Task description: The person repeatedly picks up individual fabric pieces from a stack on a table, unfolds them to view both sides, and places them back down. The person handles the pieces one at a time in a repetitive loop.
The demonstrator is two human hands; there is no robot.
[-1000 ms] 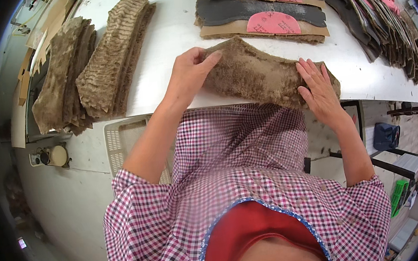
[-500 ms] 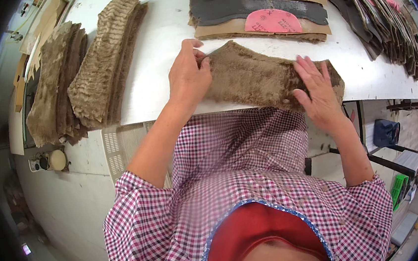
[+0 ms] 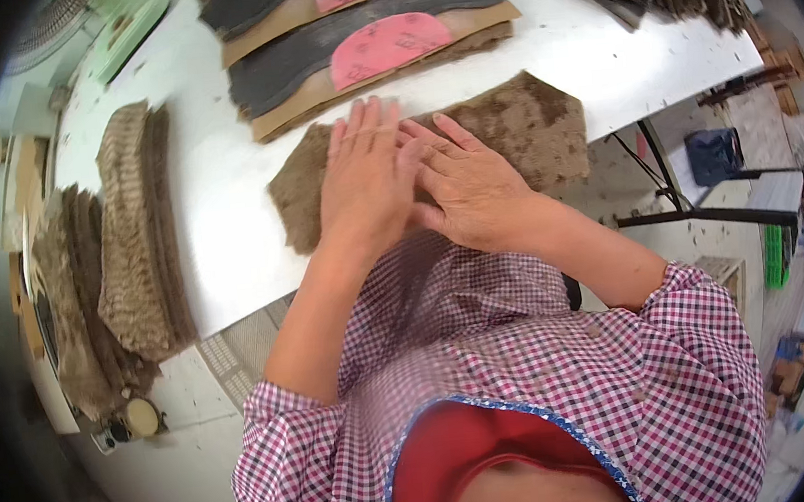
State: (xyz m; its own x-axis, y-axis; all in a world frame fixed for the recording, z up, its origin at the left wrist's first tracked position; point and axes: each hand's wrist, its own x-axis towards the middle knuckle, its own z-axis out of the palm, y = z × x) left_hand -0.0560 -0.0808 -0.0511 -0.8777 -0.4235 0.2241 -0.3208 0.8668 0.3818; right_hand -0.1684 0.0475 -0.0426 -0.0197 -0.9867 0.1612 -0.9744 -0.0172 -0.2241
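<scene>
Lying flat at the near edge of the white worktop, a brown fuzzy piece of fleece lining is being pressed down by both hands, its near edge reaching the rim of the worktop. The left hand is being laid on it palm down with the fingers straight and together, nothing being gripped; the right hand is being spread just beside it, open as well, its fingers touching those of the left. The step in hand is judged to be smoothing or flattening of the piece. An outward sweep of the open palms, with even pressure being kept, is probably called for next. Behind the piece, dark sole-shaped cutouts with pink patches are being kept in layers, and further stacks of brown fuzzy pieces are lying well to the left
</scene>
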